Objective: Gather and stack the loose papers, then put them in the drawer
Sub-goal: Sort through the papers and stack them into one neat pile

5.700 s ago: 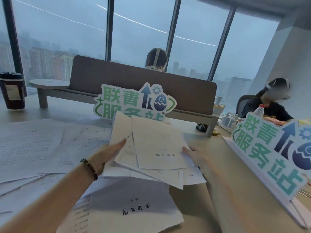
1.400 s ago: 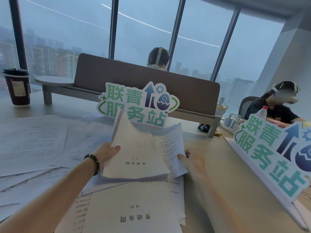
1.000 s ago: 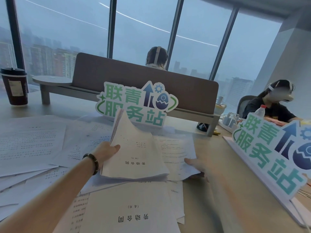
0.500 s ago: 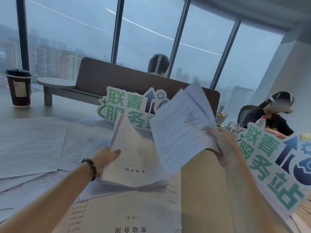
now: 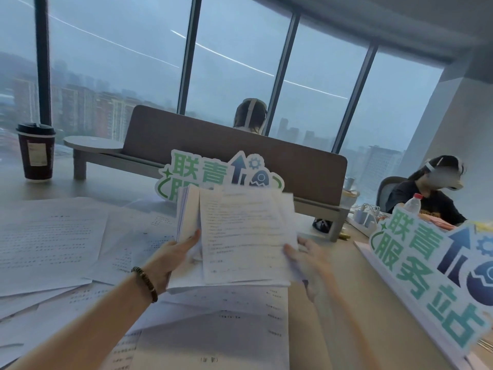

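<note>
My left hand [image 5: 170, 257] grips the left edge of a raised stack of papers [image 5: 240, 236], thumb on top. A printed sheet lies on the front of that stack. My right hand [image 5: 309, 260] is blurred, with fingers spread, touching the sheet's right edge. More loose papers [image 5: 48, 241] lie spread over the desk's left side. Others [image 5: 213, 329] lie under the stack near me. No drawer is in view.
A green-lettered sign [image 5: 202, 172] stands right behind the stack, a second sign [image 5: 426, 265] along the right side. A coffee cup [image 5: 36, 152] stands far left. Bare desk [image 5: 333, 329] shows between the papers and the right sign. Two people sit beyond the brown partition [image 5: 240, 153].
My right hand picked a sheet off the desk, lifted it high, and brought it down onto the stack in my left hand. The stack now stands more upright.
</note>
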Motion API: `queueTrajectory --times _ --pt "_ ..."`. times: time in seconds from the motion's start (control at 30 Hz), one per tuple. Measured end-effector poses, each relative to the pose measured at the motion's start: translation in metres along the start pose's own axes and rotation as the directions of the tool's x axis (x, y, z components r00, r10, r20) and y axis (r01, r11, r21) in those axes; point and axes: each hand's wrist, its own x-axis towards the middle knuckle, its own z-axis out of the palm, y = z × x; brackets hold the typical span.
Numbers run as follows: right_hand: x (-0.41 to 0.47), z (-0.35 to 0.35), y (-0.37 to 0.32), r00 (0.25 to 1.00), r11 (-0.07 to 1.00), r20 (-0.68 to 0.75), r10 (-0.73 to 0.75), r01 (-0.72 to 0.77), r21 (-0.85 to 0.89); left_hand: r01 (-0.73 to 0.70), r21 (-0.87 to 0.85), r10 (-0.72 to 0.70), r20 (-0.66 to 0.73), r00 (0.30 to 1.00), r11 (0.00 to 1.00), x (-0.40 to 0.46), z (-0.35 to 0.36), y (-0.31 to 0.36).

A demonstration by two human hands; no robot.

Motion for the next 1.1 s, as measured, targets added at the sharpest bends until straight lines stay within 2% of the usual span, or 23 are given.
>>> queueTrajectory --times 0.1,0.2,0.33,0.47,0.63,0.7,0.83,0.97,1.1 --pt "0.002 0.004 0.014 1.000 0.995 -0.007 0.016 -0.017 -0.100 -0.043 0.036 0.042 0.021 0.999 0.998 -0.002 0.002 0.000" --pt "0.002 0.001 0.017 0.999 0.997 0.002 0.032 -0.031 -0.069 -0.058 0.122 0.059 0.001 0.998 0.991 -0.001 0.000 -0.002" --pt "0.000 0.003 0.024 0.998 0.998 -0.002 0.058 -0.058 -0.010 -0.022 0.094 0.015 0.071 0.997 0.995 -0.004 -0.001 -0.003" --pt "0.000 0.014 0.030 0.996 0.996 0.018 0.087 -0.086 -0.037 -0.063 0.096 0.058 0.062 0.996 0.993 -0.008 0.002 -0.001" --pt "-0.004 0.026 0.038 0.991 0.998 0.118 0.057 -0.057 -0.005 -0.016 -0.011 0.017 0.094 0.995 1.000 -0.010 0.003 -0.001" --pt "-0.007 0.026 0.037 0.992 1.000 0.128 0.008 -0.005 -0.022 0.000 0.001 0.000 0.117 0.993 1.000 -0.008 0.002 -0.001" --pt "-0.012 0.024 0.028 0.976 0.971 0.088 -0.197 0.207 -0.118 -0.005 -0.006 0.005 0.140 0.990 1.000 -0.004 0.000 -0.005" --pt "-0.019 0.026 0.022 0.946 0.941 0.043 -0.323 0.325 -0.092 -0.200 0.098 0.192 0.087 0.977 0.975 -0.002 0.004 -0.005" --pt "-0.022 0.028 0.017 0.928 0.927 -0.010 -0.372 0.370 -0.064 -0.321 0.094 0.318 0.044 0.947 0.942 -0.006 0.009 -0.001"
